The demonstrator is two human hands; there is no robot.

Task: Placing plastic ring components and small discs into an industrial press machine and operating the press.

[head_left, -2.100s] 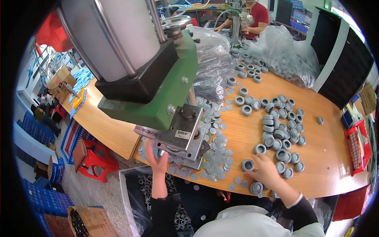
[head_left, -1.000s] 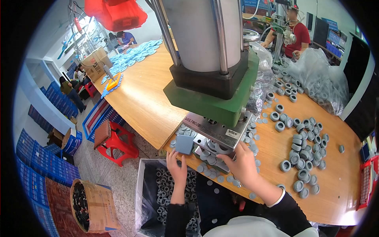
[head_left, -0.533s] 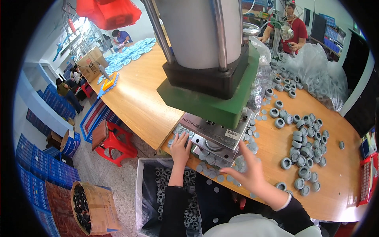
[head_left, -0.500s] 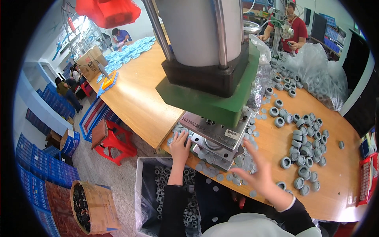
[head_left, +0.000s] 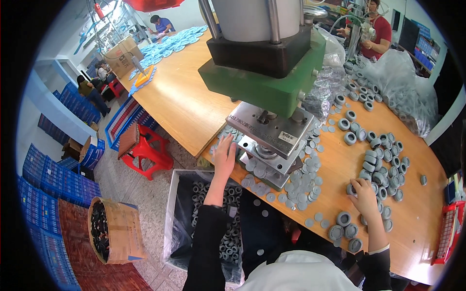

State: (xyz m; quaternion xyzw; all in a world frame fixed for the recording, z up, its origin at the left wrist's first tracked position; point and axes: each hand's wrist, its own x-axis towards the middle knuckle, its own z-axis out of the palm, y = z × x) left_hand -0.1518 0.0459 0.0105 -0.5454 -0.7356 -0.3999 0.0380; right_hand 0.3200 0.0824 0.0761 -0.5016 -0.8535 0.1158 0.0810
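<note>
A green-headed press [head_left: 262, 82] stands over the wooden table with a metal die [head_left: 272, 127] under it. At the die's left side is my left hand [head_left: 224, 157], its fingers stretched out and holding nothing I can see. Grey discs [head_left: 303, 186] lie scattered around the die's base. My right hand [head_left: 366, 198] reaches into the grey rubber rings on the right, fingers closed on one grey ring [head_left: 350, 189]. Several more grey rings [head_left: 383, 167] are heaped just beyond it, and a small group [head_left: 343, 218] sits nearer the table's front edge.
Below the table's edge, a white-rimmed bin [head_left: 171, 213] holds many grey rings. A clear plastic bag [head_left: 407, 92] lies at the back right; a co-worker in a red top [head_left: 381, 31] is beyond. A red stool [head_left: 145, 150] and a cardboard drum [head_left: 121, 230] stand at left.
My right hand has moved from beside the die rightward to the grey rings and closed on one. My left hand stays by the die. The view has shifted slightly.
</note>
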